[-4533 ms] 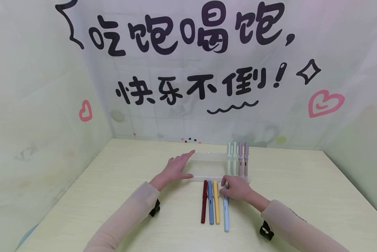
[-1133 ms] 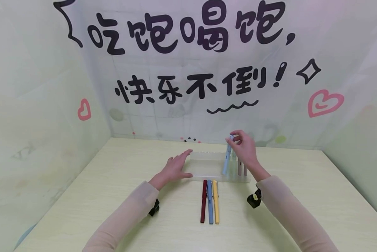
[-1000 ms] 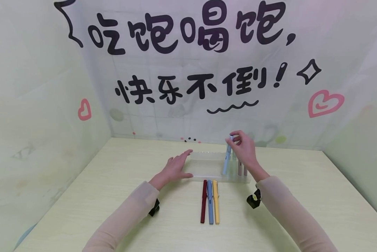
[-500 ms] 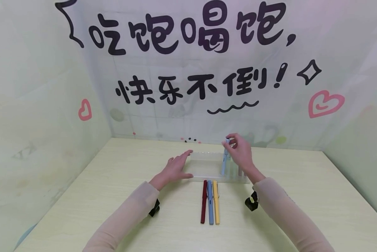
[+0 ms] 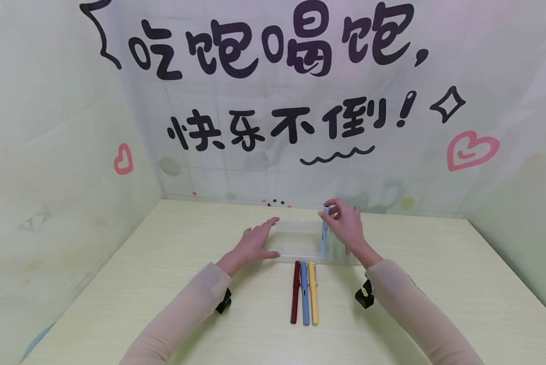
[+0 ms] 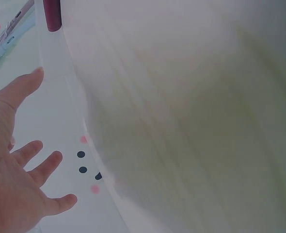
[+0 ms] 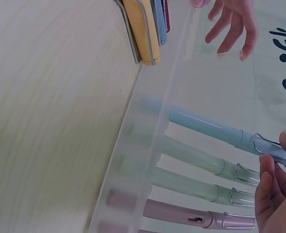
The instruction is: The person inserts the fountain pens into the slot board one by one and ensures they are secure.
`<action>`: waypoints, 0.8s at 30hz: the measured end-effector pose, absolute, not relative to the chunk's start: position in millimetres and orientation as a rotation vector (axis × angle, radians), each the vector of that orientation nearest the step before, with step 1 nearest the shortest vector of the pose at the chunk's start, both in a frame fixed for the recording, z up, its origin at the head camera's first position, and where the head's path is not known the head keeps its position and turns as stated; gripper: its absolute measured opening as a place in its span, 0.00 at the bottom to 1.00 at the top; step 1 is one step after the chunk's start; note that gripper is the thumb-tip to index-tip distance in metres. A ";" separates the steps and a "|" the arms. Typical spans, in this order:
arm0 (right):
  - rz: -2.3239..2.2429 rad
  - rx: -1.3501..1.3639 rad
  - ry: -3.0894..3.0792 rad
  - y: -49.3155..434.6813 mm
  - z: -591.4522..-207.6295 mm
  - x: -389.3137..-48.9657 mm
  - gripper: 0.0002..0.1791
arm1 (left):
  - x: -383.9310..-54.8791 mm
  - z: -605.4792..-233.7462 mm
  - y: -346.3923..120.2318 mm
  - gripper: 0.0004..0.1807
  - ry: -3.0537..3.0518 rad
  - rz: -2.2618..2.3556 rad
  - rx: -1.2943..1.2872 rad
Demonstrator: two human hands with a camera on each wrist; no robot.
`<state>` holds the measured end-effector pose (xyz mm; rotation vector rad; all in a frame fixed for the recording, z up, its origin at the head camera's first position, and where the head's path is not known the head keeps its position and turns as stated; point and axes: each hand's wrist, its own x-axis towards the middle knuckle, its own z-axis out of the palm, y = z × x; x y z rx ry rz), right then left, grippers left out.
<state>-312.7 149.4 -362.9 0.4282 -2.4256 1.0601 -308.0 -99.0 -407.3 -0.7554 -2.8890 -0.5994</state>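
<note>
In the head view my right hand [image 5: 349,225] pinches the cap end of a light blue pen [image 5: 323,239]. That pen stands nearly upright in a clear, frosted pen rack [image 5: 296,258], its lower end behind the front strip. Beside it in the right wrist view stand two mint green pens [image 7: 191,154] and a mauve pen [image 7: 174,212], with part of another below. My left hand [image 5: 254,243] has its fingers spread around the rack's left end, thumb at the front and fingertips at the back.
A dark red pen [image 5: 295,294], a blue pen [image 5: 305,296] and a yellow pen [image 5: 314,296] lie side by side on the pale wooden table [image 5: 172,324], just in front of the rack. A printed cloth backdrop [image 5: 236,177] rises behind the table.
My right hand has taken the light blue pen from the table to the rack. Over the last second it shifted left and down, and the pen straightened. My left hand stayed put.
</note>
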 end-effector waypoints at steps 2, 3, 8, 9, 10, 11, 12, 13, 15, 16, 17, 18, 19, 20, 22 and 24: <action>1.044 0.428 -2.436 148.7 -362.7 -312.3 0.15 | -307.9 -407.1 -99.0 0.50 -2.889 -0.599 -0.754; 1.041 0.431 -2.436 148.5 -362.6 -312.2 0.15 | -307.8 -407.0 -99.0 0.50 -2.889 -0.598 -0.754; 1.014 0.455 -2.427 147.5 -362.5 -312.4 0.15 | -307.5 -406.6 -99.3 0.50 -2.887 -0.604 -0.759; 1.006 0.460 -2.425 147.3 -362.7 -312.9 0.15 | -307.4 -406.5 -99.4 0.50 -2.884 -0.605 -0.759; 0.997 0.462 -2.425 147.2 -363.0 -313.6 0.15 | -307.2 -406.3 -99.4 0.50 -2.883 -0.605 -0.761; 0.988 0.464 -2.424 147.0 -363.2 -314.3 0.15 | -307.1 -406.1 -99.3 0.50 -2.881 -0.605 -0.761; 0.973 0.465 -2.423 146.9 -363.7 -315.3 0.15 | -307.0 -406.0 -99.3 0.50 -2.880 -0.604 -0.761; 0.952 0.463 -2.423 146.8 -364.3 -316.3 0.15 | -307.0 -405.9 -99.2 0.50 -2.879 -0.601 -0.761; 0.915 0.455 -2.422 146.7 -365.6 -318.4 0.15 | -306.8 -405.8 -99.0 0.50 -2.883 -0.597 -0.757; 0.903 0.451 -2.419 146.4 -366.1 -319.5 0.14 | -306.8 -405.8 -99.0 0.50 -2.885 -0.600 -0.756; 0.893 0.447 -2.418 146.2 -366.4 -320.2 0.14 | -307.0 -405.9 -99.0 0.50 -2.886 -0.602 -0.754; 0.885 0.442 -2.416 146.0 -366.7 -320.9 0.14 | -307.0 -405.9 -98.9 0.50 -2.886 -0.603 -0.753; 0.879 0.439 -2.414 145.8 -366.9 -321.4 0.14 | -307.1 -406.0 -98.9 0.50 -2.886 -0.606 -0.752; 0.879 0.435 -2.413 145.5 -366.9 -321.8 0.15 | -307.3 -406.3 -99.0 0.50 -2.884 -0.610 -0.752; 0.874 0.425 -2.411 145.3 -367.0 -322.1 0.14 | -307.8 -406.9 -99.0 0.50 -2.882 -0.615 -0.752; 0.865 0.416 -2.414 145.2 -367.3 -322.9 0.15 | -308.2 -407.5 -99.1 0.50 -2.880 -0.612 -0.754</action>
